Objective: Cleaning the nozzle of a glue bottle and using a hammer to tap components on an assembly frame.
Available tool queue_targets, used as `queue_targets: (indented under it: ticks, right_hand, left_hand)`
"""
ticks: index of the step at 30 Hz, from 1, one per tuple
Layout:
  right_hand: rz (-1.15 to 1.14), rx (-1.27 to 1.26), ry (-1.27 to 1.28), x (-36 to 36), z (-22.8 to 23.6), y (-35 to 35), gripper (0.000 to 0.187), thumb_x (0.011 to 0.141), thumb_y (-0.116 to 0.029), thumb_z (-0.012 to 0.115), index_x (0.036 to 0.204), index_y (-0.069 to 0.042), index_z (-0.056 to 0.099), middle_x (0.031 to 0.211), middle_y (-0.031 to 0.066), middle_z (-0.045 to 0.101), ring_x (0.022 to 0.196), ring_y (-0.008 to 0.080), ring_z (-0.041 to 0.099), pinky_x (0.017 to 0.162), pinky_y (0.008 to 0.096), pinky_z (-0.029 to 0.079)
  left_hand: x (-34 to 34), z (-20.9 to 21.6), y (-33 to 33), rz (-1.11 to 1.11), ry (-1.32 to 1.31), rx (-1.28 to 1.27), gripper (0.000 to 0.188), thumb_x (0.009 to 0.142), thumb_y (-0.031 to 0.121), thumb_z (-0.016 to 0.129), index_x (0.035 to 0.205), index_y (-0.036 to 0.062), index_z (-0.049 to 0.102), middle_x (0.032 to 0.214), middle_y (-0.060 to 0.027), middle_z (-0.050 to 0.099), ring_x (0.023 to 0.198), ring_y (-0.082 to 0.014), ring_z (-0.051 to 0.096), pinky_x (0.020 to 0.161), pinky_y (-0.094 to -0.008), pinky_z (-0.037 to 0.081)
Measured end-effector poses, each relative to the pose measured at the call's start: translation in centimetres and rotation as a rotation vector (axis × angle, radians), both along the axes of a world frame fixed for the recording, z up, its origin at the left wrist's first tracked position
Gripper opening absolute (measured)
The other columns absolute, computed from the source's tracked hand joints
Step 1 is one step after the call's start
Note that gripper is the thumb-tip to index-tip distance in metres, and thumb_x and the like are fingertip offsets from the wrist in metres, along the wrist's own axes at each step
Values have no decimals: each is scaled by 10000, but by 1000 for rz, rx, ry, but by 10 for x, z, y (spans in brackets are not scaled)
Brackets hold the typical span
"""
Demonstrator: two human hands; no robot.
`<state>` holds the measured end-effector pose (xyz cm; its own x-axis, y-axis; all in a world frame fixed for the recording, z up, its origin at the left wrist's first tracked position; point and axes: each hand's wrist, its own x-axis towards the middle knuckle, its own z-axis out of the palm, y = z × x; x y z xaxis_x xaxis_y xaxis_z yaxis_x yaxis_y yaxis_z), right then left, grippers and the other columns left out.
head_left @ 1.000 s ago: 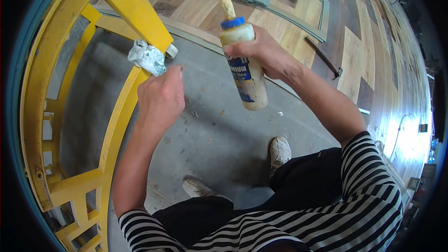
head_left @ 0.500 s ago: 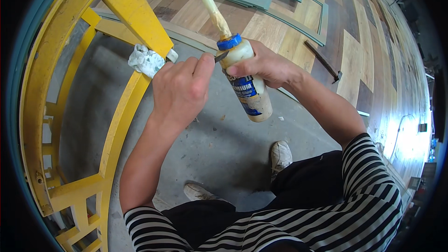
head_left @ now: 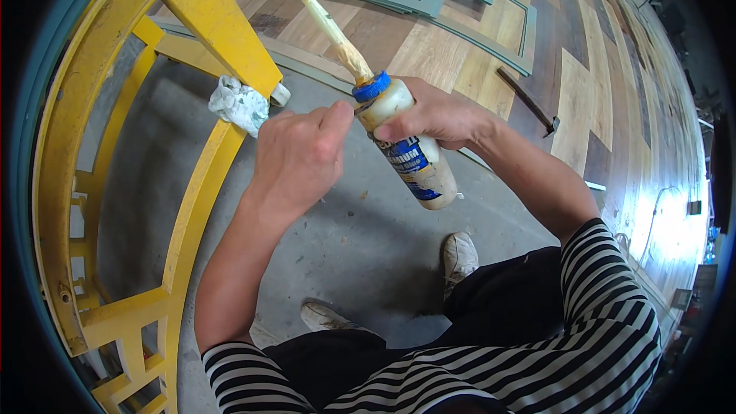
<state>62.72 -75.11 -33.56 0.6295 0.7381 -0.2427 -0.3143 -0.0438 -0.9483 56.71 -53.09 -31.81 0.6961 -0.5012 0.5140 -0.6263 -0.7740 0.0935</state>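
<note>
White bottle (head_left: 406, 152) tilts toward 11 o'clock, right hand (head_left: 438, 115) grasping it. Left hand (head_left: 303, 149), at its 9 o'clock, clenches a blade (head_left: 360, 109).

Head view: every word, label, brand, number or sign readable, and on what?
Bottle in the right hand: pale lettering on a blue label, partly legible, wording withheld; the smallest print is too blurred.
Yellow frame: no lettering seen.
Small things at the right rim: too small to tell.

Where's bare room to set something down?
Planks between the hammer and the glare look bare. Grey floor between the yellow frame and right shoe shows only small scraps. Crowded: around the green frames; between left hand and bottle.
</note>
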Motion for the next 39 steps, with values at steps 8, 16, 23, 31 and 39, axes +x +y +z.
queue_targets:
  ticks: [8, 16, 23, 31, 39]
  right_hand:
    - [-19, -134, -162, -1, 4, 2, 508, 741, -168, 822, 1161, -22, 576, 998, 65, 624, 894, 166, 610, 797, 335, 543]
    - [0, -119, -117, -5, 10, 1, 520, 725, -170, 828, 1157, -33, 574, 993, 63, 621, 901, 163, 606, 802, 336, 541]
    - [-43, -209, -271, -7, 15, 3, 552, 726, -198, 836, 1183, -36, 574, 1009, 70, 630, 923, 171, 608, 847, 335, 527]
    - [-268, -374, -489, -13, 21, 13, 618, 689, -281, 844, 1162, 13, 576, 948, 154, 688, 893, 248, 673, 806, 376, 547]
    - [-512, -725, -635, -4, 5, 27, 661, 688, -363, 839, 1151, 1, 539, 977, 222, 694, 914, 326, 704, 815, 419, 545]
  left_hand:
    - [-5, -9, -3, 27, 86, -31, 138, 805, 11, 641, 848, 51, 517, 643, -116, 610, 564, -341, 631, 500, -422, 480]
    - [-5, -9, -5, 17, -32, 22, 151, 782, 3, 637, 836, 57, 506, 628, -112, 596, 548, -336, 621, 506, -425, 489]
    - [-8, -14, -7, 40, 68, -94, 143, 795, 12, 627, 834, 59, 498, 632, -118, 605, 546, -346, 631, 494, -420, 493]
    - [-8, -10, -10, 137, -20, 77, 124, 805, 24, 618, 833, 65, 505, 636, -122, 633, 550, -318, 665, 472, -409, 499]
    - [-13, 4, -20, 330, 32, 243, 96, 809, 81, 614, 829, 76, 520, 599, -85, 626, 514, -273, 666, 469, -374, 511]
